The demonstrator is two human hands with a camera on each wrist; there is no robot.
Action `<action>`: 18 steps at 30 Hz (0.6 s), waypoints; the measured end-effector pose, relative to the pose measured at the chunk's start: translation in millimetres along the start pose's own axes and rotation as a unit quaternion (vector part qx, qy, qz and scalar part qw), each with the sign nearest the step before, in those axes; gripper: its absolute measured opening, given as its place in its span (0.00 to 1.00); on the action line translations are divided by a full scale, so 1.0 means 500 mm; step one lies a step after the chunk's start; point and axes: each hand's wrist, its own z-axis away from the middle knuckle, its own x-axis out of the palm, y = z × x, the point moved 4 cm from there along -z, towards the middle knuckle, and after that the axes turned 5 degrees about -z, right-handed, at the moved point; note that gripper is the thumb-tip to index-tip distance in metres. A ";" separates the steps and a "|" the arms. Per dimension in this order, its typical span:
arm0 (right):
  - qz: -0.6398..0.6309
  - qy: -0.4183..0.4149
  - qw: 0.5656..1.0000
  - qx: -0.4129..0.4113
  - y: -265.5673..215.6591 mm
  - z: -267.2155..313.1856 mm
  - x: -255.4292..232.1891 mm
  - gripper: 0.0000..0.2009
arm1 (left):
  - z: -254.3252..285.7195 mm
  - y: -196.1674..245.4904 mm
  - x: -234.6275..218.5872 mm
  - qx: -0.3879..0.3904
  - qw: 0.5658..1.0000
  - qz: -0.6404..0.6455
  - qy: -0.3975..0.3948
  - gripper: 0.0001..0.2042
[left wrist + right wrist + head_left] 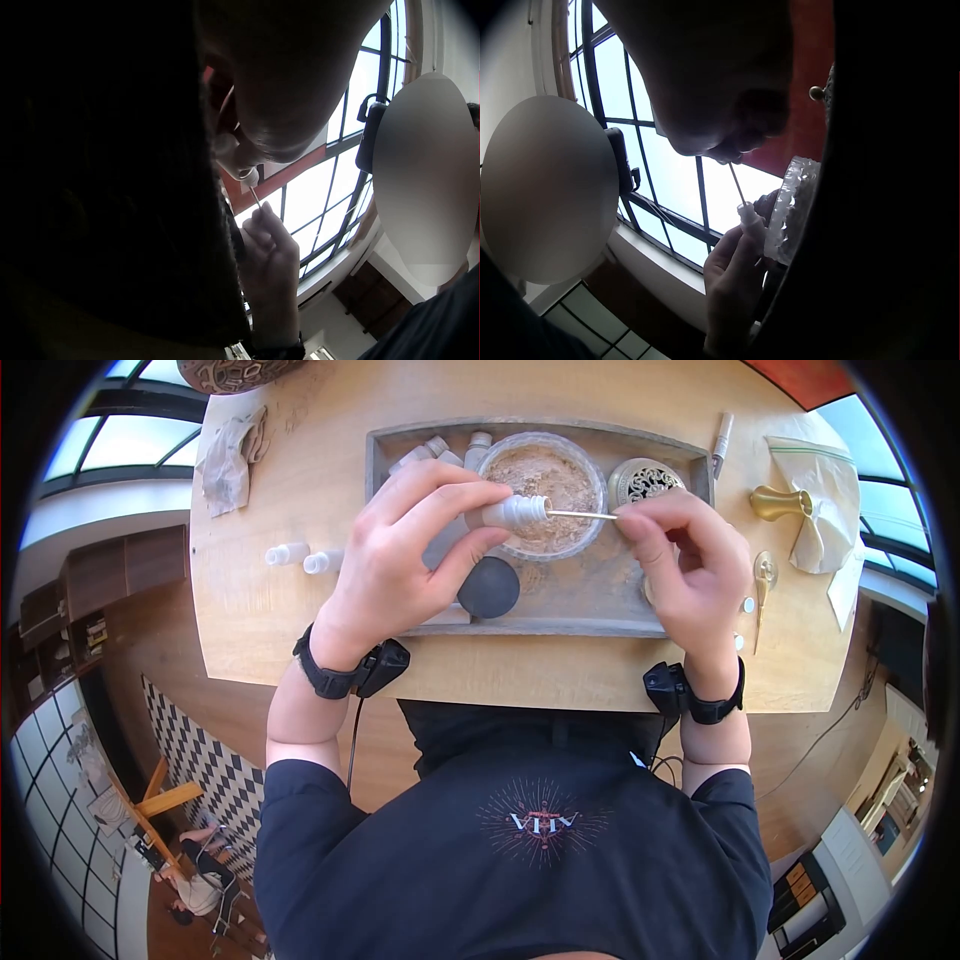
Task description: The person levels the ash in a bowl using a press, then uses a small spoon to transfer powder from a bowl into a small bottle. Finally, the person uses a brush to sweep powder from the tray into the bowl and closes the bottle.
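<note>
My left hand (415, 545) grips a small whitish bottle (515, 512) lying nearly sideways, its open neck facing right, above a clear bowl (597, 485) of brown powder. Between thumb and fingertips my right hand (695, 560) pinches a thin stick (585, 515), whose left end is at the bottle's mouth. In the right wrist view the stick (737, 182) reaches into the neck of the bottle (751, 221), held by the left hand (731, 289). The left wrist view shows the right hand (271, 262) on the stick (255, 196).
Around the bowl runs a grey tray (550, 628) holding more bottles, a black round disc (488, 587) and an ornate pierced lid (645, 480). Two bottles lie left of the tray. At right are a brass vessel (780, 504), a clear bag (820, 545) and a marker (721, 440).
</note>
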 end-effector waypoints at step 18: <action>-0.061 0.104 0.993 0.005 0.025 0.011 -0.037 0.04 | 0.002 -0.009 0.006 -0.039 0.998 0.031 0.044 0.17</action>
